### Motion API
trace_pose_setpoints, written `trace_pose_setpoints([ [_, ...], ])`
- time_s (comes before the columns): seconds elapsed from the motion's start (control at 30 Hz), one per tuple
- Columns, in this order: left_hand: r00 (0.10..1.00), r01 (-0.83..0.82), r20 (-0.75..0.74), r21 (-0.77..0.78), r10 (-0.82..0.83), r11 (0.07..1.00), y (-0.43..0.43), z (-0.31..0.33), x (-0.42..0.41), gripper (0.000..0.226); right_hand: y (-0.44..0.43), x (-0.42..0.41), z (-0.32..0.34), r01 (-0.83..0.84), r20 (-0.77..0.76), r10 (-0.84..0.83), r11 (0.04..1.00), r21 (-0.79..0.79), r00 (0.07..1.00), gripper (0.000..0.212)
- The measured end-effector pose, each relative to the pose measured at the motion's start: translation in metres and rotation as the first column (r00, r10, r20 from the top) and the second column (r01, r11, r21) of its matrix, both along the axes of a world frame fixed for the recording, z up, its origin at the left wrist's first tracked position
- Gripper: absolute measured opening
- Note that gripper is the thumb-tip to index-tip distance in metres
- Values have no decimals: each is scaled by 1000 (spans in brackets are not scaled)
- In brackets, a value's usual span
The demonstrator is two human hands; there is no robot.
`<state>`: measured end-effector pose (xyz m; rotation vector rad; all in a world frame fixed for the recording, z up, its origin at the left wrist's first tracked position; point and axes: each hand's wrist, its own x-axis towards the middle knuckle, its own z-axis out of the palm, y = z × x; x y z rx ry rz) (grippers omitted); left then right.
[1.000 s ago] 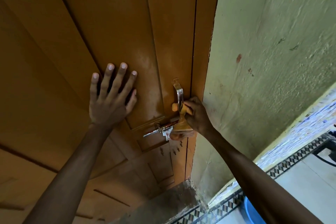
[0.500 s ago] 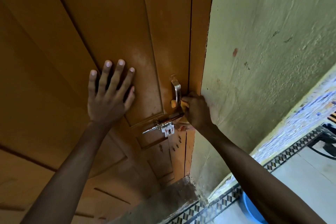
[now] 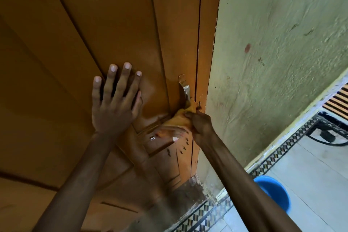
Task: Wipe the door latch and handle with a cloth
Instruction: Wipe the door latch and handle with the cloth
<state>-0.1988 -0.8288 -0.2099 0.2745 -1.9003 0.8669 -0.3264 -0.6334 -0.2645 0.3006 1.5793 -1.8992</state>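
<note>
Since the earlier frame the right hand (image 3: 200, 124) has slid down off the handle (image 3: 185, 90), carrying the cloth (image 3: 178, 118) onto the latch (image 3: 165, 135) just below its knuckles. The latch is a blur there, so the wipe looks to be in mid-stroke. The right hand is closed tight, the cloth bunched in its fingers. The left hand (image 3: 114, 101) lies open and flat against the door (image 3: 113, 15), fingers spread, holding nothing.

The cloth is soft and light and will fold round any shape, so a wad pinched in the fingertips probably serves best. The handle, just above the right hand, is rigid, smooth metal; wrapping the cloth round its bar should clean it. The latch likely slides, so it may shift under pressure.
</note>
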Motion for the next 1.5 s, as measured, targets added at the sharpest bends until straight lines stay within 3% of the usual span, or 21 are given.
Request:
trace_pose_setpoints([
  [0.17,1000,4,-2,-15,-4,1000,1,-4,1,57,-1,16,1,64,28,-63,996,-58,998,20],
  [0.3,999,35,5,5,-35,999,3,0,2,57,-8,14,7,136,-42,-135,990,29,990,24],
  [0.5,998,52,28,28,-53,998,2,-1,4,55,24,32,10,129,-136,-135,990,-55,981,17],
  [0.67,989,132,55,72,-136,989,1,-3,5,51,46,26,-19,288,13,-288,956,-62,958,30],
  [0.8,978,138,142,101,-152,985,1,-16,14,52,10,33,-38,280,-314,-247,958,63,917,13],
  [0.87,971,128,190,95,-144,987,0,-23,17,53,-19,43,-53,243,-514,-115,952,189,850,19],
  [0.97,966,118,222,66,-130,991,-4,-27,18,55,-42,67,-83,271,-773,108,899,345,625,40],
  [1.03,971,117,208,37,-122,992,-5,-28,17,55,-41,80,-95,277,-841,194,887,371,505,49],
  [1.17,972,124,198,27,-127,992,-6,-27,14,55,-23,75,-89,160,-869,253,924,347,425,49],
  [1.23,973,113,201,22,-115,993,-7,-29,13,56,-9,69,-80,175,-867,228,927,333,444,43],
  [1.37,975,105,196,16,-106,994,-6,-31,15,55,-8,47,-74,488,-788,-52,810,327,613,32],
  [1.5,974,126,187,29,-129,992,-5,-30,14,51,-41,60,-80,380,-821,38,873,304,569,31],
])
